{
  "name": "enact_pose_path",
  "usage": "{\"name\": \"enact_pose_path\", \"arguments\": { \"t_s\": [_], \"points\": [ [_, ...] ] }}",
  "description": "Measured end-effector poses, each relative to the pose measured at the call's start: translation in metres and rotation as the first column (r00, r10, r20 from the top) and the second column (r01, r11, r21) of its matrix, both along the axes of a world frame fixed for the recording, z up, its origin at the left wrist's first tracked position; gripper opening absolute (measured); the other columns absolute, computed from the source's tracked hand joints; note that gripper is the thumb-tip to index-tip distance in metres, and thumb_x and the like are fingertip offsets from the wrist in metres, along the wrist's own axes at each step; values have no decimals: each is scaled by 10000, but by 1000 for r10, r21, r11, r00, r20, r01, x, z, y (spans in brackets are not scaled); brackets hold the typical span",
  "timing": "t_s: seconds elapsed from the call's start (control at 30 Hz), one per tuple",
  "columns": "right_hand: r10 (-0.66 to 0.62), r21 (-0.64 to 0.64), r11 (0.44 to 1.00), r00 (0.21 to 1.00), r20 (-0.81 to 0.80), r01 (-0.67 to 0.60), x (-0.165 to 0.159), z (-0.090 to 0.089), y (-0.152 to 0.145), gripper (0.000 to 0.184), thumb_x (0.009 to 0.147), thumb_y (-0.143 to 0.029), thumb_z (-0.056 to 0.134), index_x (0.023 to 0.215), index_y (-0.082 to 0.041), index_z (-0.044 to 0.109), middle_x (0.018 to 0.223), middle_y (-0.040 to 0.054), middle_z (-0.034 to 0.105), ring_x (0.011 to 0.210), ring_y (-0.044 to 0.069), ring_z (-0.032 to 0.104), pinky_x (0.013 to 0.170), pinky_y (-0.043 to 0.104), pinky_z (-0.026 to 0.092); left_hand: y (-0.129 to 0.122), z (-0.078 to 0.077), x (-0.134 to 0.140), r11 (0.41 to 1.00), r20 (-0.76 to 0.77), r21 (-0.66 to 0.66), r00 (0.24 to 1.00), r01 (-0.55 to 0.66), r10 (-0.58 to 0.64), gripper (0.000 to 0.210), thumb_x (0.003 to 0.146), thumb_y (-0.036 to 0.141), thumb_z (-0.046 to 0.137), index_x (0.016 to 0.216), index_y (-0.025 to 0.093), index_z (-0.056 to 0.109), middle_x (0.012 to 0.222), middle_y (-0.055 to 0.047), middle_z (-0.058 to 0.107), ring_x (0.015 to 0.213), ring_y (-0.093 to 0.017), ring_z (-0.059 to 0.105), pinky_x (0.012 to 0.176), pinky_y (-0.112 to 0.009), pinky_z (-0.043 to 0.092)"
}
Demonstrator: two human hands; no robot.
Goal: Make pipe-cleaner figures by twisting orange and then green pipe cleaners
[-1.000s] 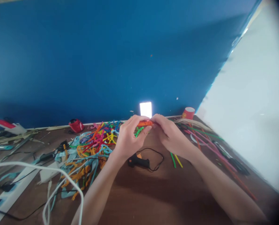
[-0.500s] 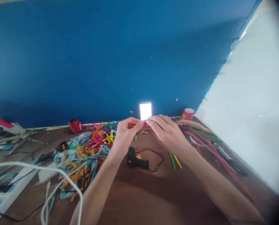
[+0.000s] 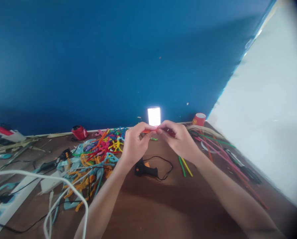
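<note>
My left hand (image 3: 138, 141) and my right hand (image 3: 177, 137) meet fingertip to fingertip above the table, in front of a bright lit screen (image 3: 154, 117). Between them is an orange-red pipe cleaner (image 3: 146, 131), pinched by the thumb and fingers of each hand. Most of its length is hidden behind my fingers. A black glue gun (image 3: 146, 169) with an orange trigger lies on the brown table below my hands. Green and yellow pipe cleaners (image 3: 186, 167) rest beside my right wrist.
A tangled heap of coloured pipe cleaners (image 3: 108, 142) covers the left side. A white cable (image 3: 63, 181) arches over a power strip (image 3: 12, 207). Long pipe cleaners (image 3: 225, 156) and a red paper cup (image 3: 199, 119) are at right. A blue wall (image 3: 128, 66) stands behind.
My right hand has turned, its fingers curling in so the thumb now shows at the pinch. The orange piece that stuck out past its far side is no longer visible there.
</note>
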State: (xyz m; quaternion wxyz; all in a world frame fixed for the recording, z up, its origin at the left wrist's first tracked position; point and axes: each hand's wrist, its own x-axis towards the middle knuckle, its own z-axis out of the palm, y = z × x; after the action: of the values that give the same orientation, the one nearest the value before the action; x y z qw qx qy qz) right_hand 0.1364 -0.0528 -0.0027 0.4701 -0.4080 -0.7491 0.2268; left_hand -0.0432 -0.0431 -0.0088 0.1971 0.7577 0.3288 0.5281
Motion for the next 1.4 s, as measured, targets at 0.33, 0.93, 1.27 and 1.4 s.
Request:
{"name": "enact_pose_path", "arguments": {
  "t_s": [0.33, 0.93, 1.27, 1.4],
  "points": [
    [259, -478, 638, 752, -606, -604, 18, 2, 10, 47, 754, -212, 752, 748, -174, 725, 712, -1, 691, 638, 97, 577, 616, 236, 409, 0, 2, -15, 825, -332, 512, 941, 240, -67, 366, 918, -6, 501, 1152, 228, 656, 1004, -54, 729, 961, -154, 634, 842, -301, 522],
    [-150, 389, 921, 927, 343, 5, 6, 5, -7, 149, 968, -206, 498, 963, -178, 645, 847, 66, 674, 802, 187, 568, 715, 324, 408, -1, -1, 7, 890, 327, -390, 939, 238, -108, 256, 852, 428, 720, 852, 180, 661, 636, 9, 606, 516, -88, 524, 452, -208, 398],
    [-97, 360, 933, 956, 278, -10, 3, 2, -8, 205, 997, -240, 478, 901, -169, 646, 805, 65, 645, 745, 172, 547, 669, 308, 393, -4, 4, 2, 963, 212, -204, 969, 174, -130, 168, 842, 316, 737, 913, 177, 677, 841, -35, 699, 755, -151, 664, 681, -256, 548],
    [10, 163, 986, 988, 157, -35, 5, 5, -8, 253, 990, -282, 511, 813, -169, 653, 714, 15, 601, 670, 135, 513, 630, 279, 363, -3, 3, 0, 970, 170, -153, 972, 187, -160, 125, 848, 282, 733, 918, 188, 691, 859, -37, 692, 794, -153, 640, 705, -260, 517]
  ]
}}
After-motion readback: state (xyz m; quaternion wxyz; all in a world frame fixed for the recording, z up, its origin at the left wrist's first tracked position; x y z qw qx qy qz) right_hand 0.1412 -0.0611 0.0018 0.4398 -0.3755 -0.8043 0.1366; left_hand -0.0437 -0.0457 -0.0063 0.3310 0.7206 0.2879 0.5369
